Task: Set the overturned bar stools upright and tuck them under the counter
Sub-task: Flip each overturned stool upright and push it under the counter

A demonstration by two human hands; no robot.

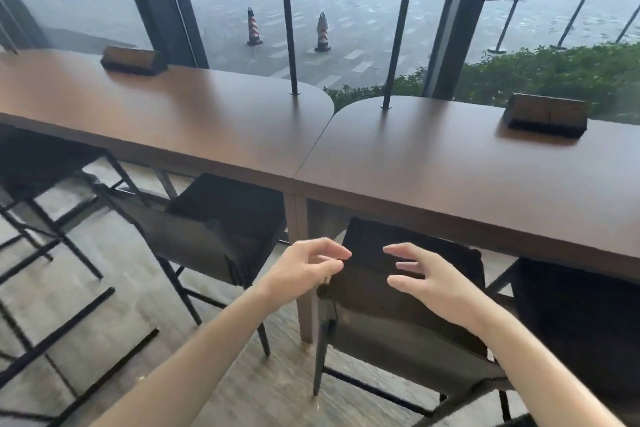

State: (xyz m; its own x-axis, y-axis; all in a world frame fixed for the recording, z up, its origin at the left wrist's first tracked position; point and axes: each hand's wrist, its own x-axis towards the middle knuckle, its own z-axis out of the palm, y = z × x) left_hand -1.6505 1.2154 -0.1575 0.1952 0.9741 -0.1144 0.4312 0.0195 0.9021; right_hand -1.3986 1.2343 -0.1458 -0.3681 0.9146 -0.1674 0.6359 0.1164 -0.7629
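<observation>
A dark bar stool (398, 329) stands upright right in front of me, its seat partly under the brown counter (433, 163). My left hand (304, 270) hovers at the top left corner of its backrest, fingers loosely curled and holding nothing. My right hand (426, 274) hangs just above the backrest's top edge with fingers spread and relaxed. A second upright stool (221, 229) is tucked under the counter to the left. A third stool (38, 163) stands farther left, and a fourth stool (581, 315) shows at the right edge.
Two thin black lamp poles (289, 28) rise from the counter. A wooden socket box (133, 61) sits at the left, another box (547, 118) at the right. Black stool legs (62, 333) cross the floor at lower left. Windows stand behind the counter.
</observation>
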